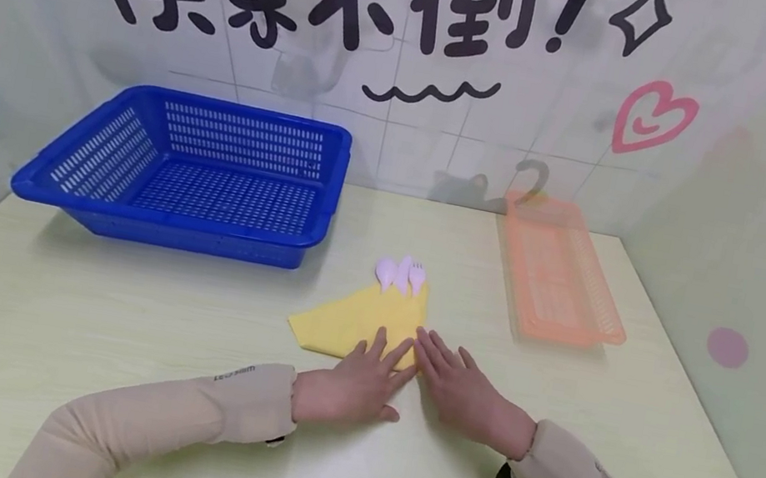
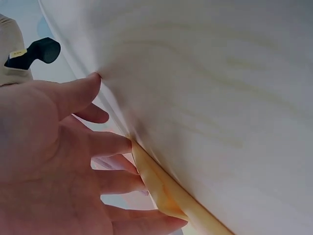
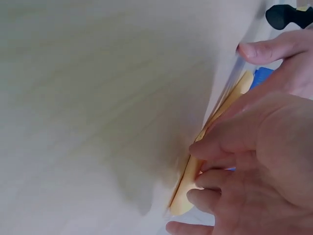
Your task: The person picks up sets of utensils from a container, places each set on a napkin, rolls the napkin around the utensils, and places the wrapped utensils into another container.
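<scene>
A folded yellow cloth [image 1: 350, 320] lies on the table, with a pale pink spoon [image 1: 386, 272], knife [image 1: 404, 272] and fork [image 1: 417, 277] poking out past its far edge. Their handles are hidden under the cloth. My left hand [image 1: 359, 383] rests its spread fingers on the near right part of the cloth, thumb on the tabletop. At the cloth's right edge, the fingertips of my right hand [image 1: 464, 392] press down, fingers nearly straight. Seen from the left wrist, the fingertips meet the yellow cloth [image 2: 164, 188]; in the right wrist view the cloth [image 3: 183, 193] runs beneath the fingers.
A blue plastic basket [image 1: 203, 224] with slotted walls stands at the back left of the pale table [image 1: 204, 446]. Toward the back right sits a shallow orange basket [image 1: 551, 271]. A printed curtain [image 1: 393, 88] closes off the far side and both flanks.
</scene>
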The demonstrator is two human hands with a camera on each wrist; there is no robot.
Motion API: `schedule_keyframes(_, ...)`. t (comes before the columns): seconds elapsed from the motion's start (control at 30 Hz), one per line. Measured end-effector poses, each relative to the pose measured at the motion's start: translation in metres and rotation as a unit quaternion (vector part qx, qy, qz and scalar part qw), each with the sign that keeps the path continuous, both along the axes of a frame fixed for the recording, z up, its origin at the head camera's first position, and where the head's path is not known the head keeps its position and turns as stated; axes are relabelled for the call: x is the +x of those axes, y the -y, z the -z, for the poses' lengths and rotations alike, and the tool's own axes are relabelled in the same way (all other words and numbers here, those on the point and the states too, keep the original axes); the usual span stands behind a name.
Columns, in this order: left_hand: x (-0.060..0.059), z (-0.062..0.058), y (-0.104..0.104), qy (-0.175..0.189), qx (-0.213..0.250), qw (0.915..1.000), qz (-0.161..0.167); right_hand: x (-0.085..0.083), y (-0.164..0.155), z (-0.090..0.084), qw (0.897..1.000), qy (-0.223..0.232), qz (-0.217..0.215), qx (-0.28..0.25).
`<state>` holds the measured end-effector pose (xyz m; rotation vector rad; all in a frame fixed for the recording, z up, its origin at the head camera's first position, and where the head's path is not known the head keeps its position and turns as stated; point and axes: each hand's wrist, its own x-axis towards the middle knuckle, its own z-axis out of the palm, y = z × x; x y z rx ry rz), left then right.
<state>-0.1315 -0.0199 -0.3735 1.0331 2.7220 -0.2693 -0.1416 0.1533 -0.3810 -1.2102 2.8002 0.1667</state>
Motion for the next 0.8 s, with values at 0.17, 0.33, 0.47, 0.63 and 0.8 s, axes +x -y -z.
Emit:
schedule_keyframes(0.17,-0.002,-0.001,0.002,0.023,0.013,0.9996,-0.012,0.004,0.000,-0.002,1.000,-0.003,-0.013,0.005)
schedule_keyframes(0.33,-0.005,-0.001,0.009,0.029,0.014,0.9995,0.003,0.003,0.002,-0.001,0.999,-0.011,-0.034,0.006)
schedule_keyframes(0.47,-0.007,-0.004,0.014,0.045,0.012,0.9987,0.019,0.001,0.005,0.000,0.998,-0.026,-0.058,0.003)
schedule_keyframes(0.63,-0.009,-0.007,0.019,0.088,0.039,0.9954,-0.006,0.000,0.008,-0.001,0.997,-0.035,-0.070,0.013)
schedule_keyframes(0.8,-0.004,-0.009,0.024,0.091,0.027,0.9948,-0.036,-0.002,0.010,-0.002,0.996,-0.047,-0.078,0.008)
